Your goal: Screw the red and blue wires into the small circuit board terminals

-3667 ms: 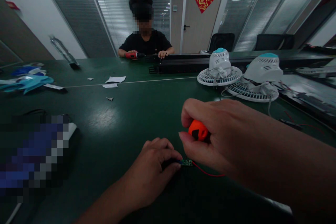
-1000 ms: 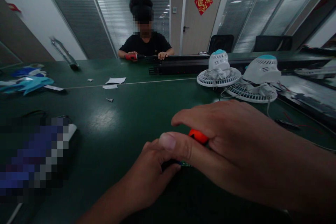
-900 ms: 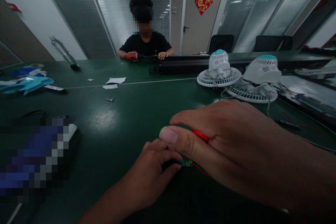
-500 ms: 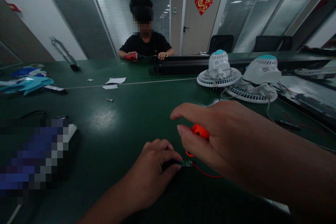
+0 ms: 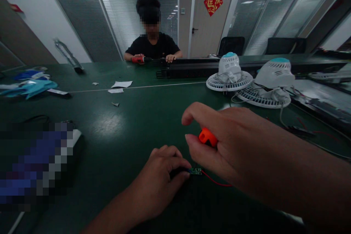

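Observation:
My left hand (image 5: 166,175) rests on the green tabletop, thumb and fingertips pinching the left end of a small green circuit board (image 5: 196,171). A thin red wire (image 5: 216,182) runs from the board's right end and passes under my right hand. Above and to the right of the board is my right hand (image 5: 216,135), its thumb and index finger apart. An orange-and-black tool (image 5: 206,137) sits in its palm, held by the curled fingers; its kind cannot be made out because the hand covers most of it.
White fan-like units (image 5: 229,71) with round grilles stand at the right. Paper scraps (image 5: 122,84) and blue gloves (image 5: 33,87) lie further back. A blurred blue-and-white object (image 5: 41,164) is at left. Across the table, a person (image 5: 153,45) holds a red power tool (image 5: 138,59) beside long black bars (image 5: 189,69).
My right hand has rotated slightly, showing more of the orange tool's end. The orange loop below the thumb is now hidden. My left hand keeps its place on the board.

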A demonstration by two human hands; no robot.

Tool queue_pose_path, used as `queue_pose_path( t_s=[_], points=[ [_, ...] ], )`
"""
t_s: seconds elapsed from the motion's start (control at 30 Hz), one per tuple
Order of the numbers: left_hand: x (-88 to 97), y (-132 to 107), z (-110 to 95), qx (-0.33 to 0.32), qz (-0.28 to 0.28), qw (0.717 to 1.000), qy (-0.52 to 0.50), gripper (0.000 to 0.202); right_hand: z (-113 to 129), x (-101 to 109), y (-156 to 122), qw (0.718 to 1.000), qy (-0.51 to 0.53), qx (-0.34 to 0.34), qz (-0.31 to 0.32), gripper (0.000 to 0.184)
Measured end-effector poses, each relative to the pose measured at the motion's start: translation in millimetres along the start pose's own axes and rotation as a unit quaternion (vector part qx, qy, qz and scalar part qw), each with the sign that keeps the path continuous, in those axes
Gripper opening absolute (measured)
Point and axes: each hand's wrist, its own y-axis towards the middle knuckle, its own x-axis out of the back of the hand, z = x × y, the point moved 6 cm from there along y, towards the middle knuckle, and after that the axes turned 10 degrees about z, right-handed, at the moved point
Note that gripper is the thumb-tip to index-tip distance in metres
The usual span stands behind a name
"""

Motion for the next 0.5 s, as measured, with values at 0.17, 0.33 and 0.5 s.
queue_pose_path(
  t_s=[0.17, 0.33, 0.5],
  points=[
    [0.4, -0.5, -0.9, 0.002, 0.005, 1.0, 0.0, 0.021, -2.6, -0.6, -2.5, 1.0, 0.014, 0.002, 0.002, 0.016],
    [0.4, -0.5, 0.1, 0.002, 0.002, 1.0, 0.002, 0.02, -1.8, -0.1, 0.6, 1.0, 0.022, 0.001, 0.0, 0.014],
    [-0.5, -0.3, 1.5, -0.009, -0.014, 1.0, -0.002, 0.019, 0.6, 1.6, 2.1, 1.0, 0.029, -0.001, 0.004, 0.007]
  ],
)
